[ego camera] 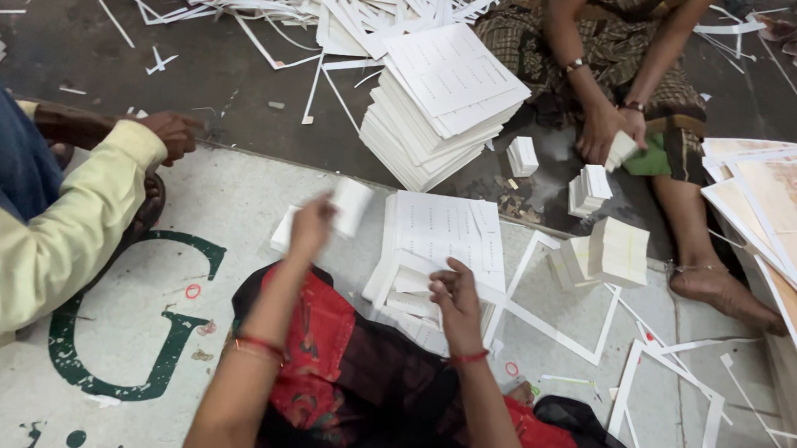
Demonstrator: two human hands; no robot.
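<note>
A: Entry, head view. Left hand [310,227] raised, fingers clamped on a small block of white cards [352,205], blurred. Right hand [456,295] lies on the near sheet pile [434,244], fingers curled at a loose card; whether it actually pinches it, I cannot tell.

B: Progress, as a judgement?

A: Partway. Done: finished card stacks [620,249] stand to the right, smaller ones [589,189] further off, and emptied paper frames [554,300] lie on the floor right of the pile. Left: most of the near pile, plus a tall stack of printed sheets [441,103] at the far middle.

B: Others present?

A: One person seated far right, both hands closed on a card bundle [621,149]. A second at the left, in a pale yellow sleeve [62,225], hand resting near the floor.

B: Signs, packages?

A: A large dark green painted letter [152,329] on the grey floor, near left. Brownish printed boards [795,208] stacked at the right edge. Paper offcuts [246,2] heaped along the far side.
</note>
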